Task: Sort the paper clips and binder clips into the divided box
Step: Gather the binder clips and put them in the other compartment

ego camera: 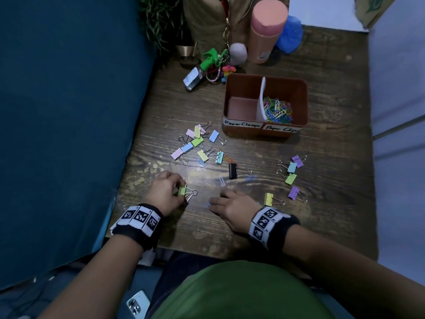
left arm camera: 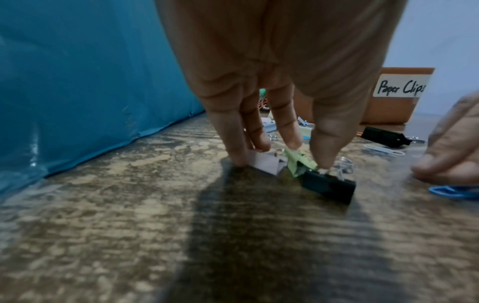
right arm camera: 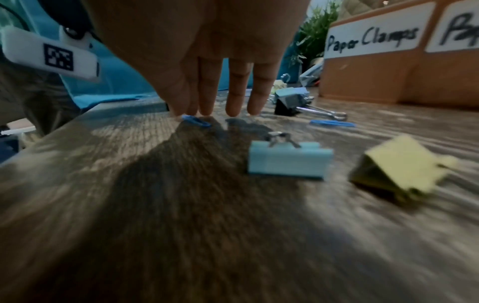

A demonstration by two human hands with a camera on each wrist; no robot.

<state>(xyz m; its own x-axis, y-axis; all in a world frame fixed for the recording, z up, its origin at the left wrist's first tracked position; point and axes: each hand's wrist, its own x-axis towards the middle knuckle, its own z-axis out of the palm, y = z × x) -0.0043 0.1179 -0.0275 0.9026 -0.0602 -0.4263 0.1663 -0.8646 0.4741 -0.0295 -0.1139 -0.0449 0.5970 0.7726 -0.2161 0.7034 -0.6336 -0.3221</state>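
Observation:
The brown divided box (ego camera: 303, 104) stands at the back right of the table. Its "Paper Clamps" side (ego camera: 242, 109) is empty, and coloured paper clips (ego camera: 277, 110) fill the right side. My left hand (ego camera: 180, 189) grips a green binder clip (ego camera: 182, 191) near the front left. In the left wrist view its fingers (left arm camera: 285, 135) also touch a lilac clip (left arm camera: 264, 162) and a black clip (left arm camera: 328, 187). My right hand (ego camera: 212, 203) reaches down with straight fingers (right arm camera: 235, 98). Their tips touch a blue paper clip (right arm camera: 195, 121) that lies flat on the table.
A pile of pastel binder clips (ego camera: 197, 143), a black binder clip (ego camera: 233, 170) and a few more clips (ego camera: 292, 168) lie loose on the wood. A pink bottle (ego camera: 268, 31) and keychain clutter (ego camera: 207, 70) stand behind the box. Blue upholstery (ego camera: 69, 111) borders the table's left edge.

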